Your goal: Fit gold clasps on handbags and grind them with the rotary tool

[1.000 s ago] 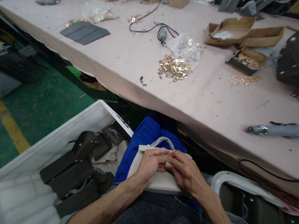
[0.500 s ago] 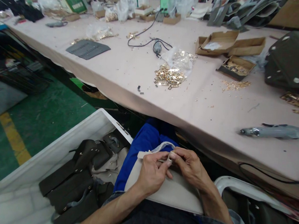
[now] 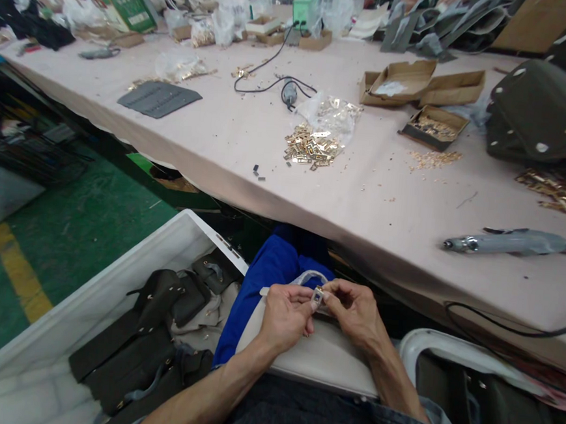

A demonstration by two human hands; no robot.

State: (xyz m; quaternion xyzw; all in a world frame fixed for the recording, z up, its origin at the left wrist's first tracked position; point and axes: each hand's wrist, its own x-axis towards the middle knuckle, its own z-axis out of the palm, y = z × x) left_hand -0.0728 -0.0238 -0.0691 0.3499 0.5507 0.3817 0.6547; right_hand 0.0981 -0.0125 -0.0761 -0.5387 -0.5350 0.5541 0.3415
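Two hands pinch small metal fitting over beige bag on lap: left hand, right hand both closed on it; next calls for seating fitting squarely.

A pink table carries gold fittings, cardboard boxes, a grey power tool and dark bags.

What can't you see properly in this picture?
- Small metal piece: head view, too small to identify; the fingers of the left hand and right hand cover much of it.
- Beige bag: both hands hide its top edge.
- Dark bag: cut off by the right edge.
- White bin: cut off by the bottom-left corner.
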